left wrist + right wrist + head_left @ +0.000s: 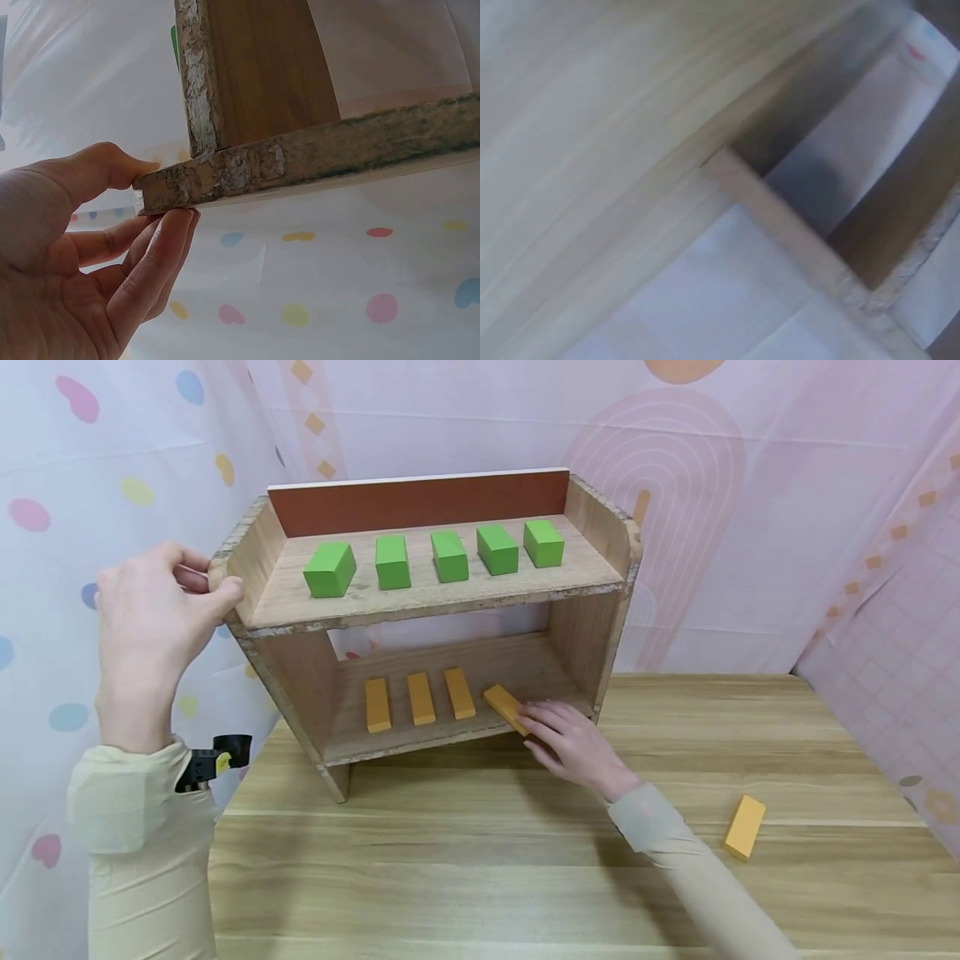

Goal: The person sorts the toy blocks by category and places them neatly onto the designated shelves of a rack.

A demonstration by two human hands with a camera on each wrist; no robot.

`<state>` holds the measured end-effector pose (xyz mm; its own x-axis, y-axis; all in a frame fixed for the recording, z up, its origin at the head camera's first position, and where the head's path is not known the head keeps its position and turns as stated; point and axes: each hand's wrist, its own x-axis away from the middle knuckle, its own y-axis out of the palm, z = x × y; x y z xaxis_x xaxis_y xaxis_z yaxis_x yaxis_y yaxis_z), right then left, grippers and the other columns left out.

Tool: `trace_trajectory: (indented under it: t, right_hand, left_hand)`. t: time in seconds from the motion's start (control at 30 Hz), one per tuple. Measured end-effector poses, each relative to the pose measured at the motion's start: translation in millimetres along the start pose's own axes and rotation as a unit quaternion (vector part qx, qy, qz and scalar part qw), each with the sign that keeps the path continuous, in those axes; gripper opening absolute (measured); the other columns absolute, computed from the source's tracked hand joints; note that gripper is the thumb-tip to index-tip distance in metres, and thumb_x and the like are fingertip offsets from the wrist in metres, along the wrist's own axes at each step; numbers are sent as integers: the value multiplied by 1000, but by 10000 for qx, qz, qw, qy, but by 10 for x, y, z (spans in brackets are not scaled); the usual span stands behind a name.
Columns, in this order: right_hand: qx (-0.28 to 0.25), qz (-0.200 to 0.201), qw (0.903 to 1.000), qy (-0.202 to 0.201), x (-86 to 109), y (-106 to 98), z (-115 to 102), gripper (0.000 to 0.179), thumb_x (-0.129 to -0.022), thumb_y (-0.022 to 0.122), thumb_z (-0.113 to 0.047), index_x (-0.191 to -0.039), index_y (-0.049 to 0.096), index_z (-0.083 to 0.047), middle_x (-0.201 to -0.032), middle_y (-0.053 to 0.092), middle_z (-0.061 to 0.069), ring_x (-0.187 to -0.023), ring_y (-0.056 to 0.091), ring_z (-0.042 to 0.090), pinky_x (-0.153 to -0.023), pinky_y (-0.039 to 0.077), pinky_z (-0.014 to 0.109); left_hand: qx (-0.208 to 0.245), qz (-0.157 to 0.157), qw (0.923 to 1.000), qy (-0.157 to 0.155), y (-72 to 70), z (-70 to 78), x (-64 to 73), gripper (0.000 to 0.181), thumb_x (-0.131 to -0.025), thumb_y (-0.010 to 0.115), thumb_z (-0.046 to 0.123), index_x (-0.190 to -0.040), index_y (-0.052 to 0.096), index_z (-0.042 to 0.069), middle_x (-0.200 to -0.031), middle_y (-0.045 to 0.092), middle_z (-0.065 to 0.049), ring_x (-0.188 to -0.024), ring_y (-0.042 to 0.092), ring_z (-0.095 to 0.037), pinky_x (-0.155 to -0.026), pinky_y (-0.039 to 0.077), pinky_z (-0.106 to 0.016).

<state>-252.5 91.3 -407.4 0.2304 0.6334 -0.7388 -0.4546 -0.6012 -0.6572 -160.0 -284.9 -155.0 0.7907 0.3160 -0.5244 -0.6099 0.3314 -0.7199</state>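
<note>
My left hand (153, 610) pinches the upper front corner of the left side panel of a small two-tier wooden shelf (442, 602); the left wrist view shows thumb and fingers on either side of the panel (247, 165). At the lower tier, my right hand (573, 747) holds the near end of an orange block (504, 706), which lies slantwise at the front edge with its end partly covered by the fingers. Left of it, three orange blocks (421, 698) lie in a spaced row. The blurred right wrist view shows the shelf's side (795, 240) but no hand.
Several green blocks (450, 556) sit in a row on the top tier, before a reddish-brown back board (427, 503). Another orange block (745, 827) lies on the wood-grain table (450, 868) at right. Patterned cloth (480, 435) hangs behind and at both sides.
</note>
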Motion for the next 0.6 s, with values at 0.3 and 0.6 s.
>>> trace_trajectory:
  t: [0.3,0.6]
  right_hand:
    - [800,254,9948,-583,41,47,-24,29,-92,51,-17,-112,66,-4,-109,68,9,-99,64,26,-89,50,39]
    - [1343,30,9904,-330,-50,144,-156,35,-84,58,-20,-115,63,-4,-112,66,9,-98,63,25,-85,50,37]
  left_hand:
    - [-32,14,10000,30,-3,38,9,44,-83,54,32,-107,66,-3,-101,67,-30,-68,42,1,-49,29,-9]
    - [4,-12,10000,8,-20,50,22,44,-83,54,32,-107,65,-4,-101,67,-30,-57,32,16,-49,28,-8]
